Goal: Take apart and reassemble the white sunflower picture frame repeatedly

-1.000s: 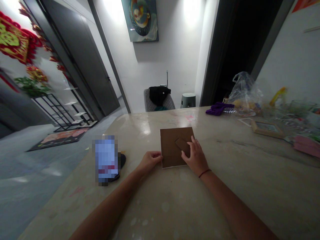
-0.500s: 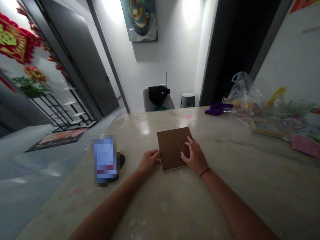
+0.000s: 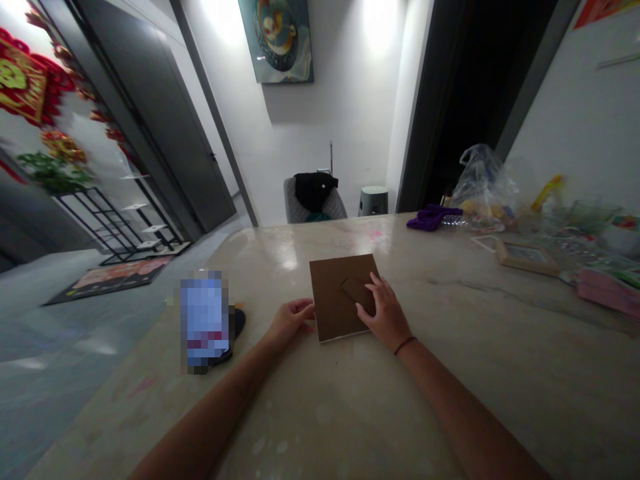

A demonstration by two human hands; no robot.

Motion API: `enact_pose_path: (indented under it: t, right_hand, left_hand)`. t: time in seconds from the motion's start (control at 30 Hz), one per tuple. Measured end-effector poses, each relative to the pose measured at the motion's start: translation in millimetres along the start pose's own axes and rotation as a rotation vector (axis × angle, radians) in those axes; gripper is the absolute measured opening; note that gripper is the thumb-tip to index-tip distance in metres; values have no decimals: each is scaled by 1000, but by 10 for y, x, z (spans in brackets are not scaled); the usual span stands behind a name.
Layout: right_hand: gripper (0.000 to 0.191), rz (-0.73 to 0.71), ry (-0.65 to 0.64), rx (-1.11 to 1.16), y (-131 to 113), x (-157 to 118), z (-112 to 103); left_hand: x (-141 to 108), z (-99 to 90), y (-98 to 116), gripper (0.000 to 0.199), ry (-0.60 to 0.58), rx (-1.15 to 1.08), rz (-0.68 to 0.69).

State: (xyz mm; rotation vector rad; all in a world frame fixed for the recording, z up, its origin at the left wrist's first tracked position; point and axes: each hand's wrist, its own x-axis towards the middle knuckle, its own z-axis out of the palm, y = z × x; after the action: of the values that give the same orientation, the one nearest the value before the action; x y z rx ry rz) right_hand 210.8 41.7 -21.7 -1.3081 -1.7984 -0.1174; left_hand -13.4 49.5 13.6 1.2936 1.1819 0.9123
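Note:
A square picture frame (image 3: pixel 335 300) lies back up on the table in front of me. Its brown backing has a cut outline like a stand flap, and a thin white edge shows along the near side. My left hand (image 3: pixel 293 317) pinches the frame's left edge, the fingertips partly hidden. Across the right part of the backing rests my right hand (image 3: pixel 385 307), its fingers spread beside the cut outline, touching the board but not wrapped round it. What is on the front of the frame is hidden.
A phone on a stand (image 3: pixel 205 320), blurred out, stands at the left. To the right lie a wooden photo frame (image 3: pixel 525 257), a pink item (image 3: pixel 607 290), a purple cloth (image 3: pixel 433 217) and a clear plastic bag (image 3: pixel 485 187). A chair (image 3: pixel 315 200) stands beyond the far edge.
The whole view has shifted slightly, so everything sits a little further left. Both hands keep nearly the same places on the frame.

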Motion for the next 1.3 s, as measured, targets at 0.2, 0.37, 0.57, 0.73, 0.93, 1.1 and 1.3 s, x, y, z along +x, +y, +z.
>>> enact_pose_path:
  t: [0.2, 0.37, 0.57, 0.73, 0.93, 1.1, 1.3]
  right_hand:
    - [35, 50, -26, -28, -12, -2, 35]
    - [35, 115, -68, -2, -83, -12, 63]
    - [35, 145, -119, 16, -127, -26, 76]
    - [38, 258, -16, 139, -31, 16, 65]
    - [27, 437, 111, 123, 266, 51, 45]
    - [27, 499, 54, 200, 402, 26, 55]
    - [34, 337, 18, -18, 343, 2, 81]
  left_hand:
    - [32, 55, -75, 47, 99, -149, 75]
    - [50, 64, -112, 39, 55, -57, 43]
    - [62, 63, -126, 45, 17, -118, -6]
    - [49, 62, -101, 40, 73, -93, 14]
    - [41, 63, -67, 38, 80, -103, 15]
    - [50, 56, -74, 35, 109, -66, 15]
    - [37, 47, -60, 41, 60, -136, -8]
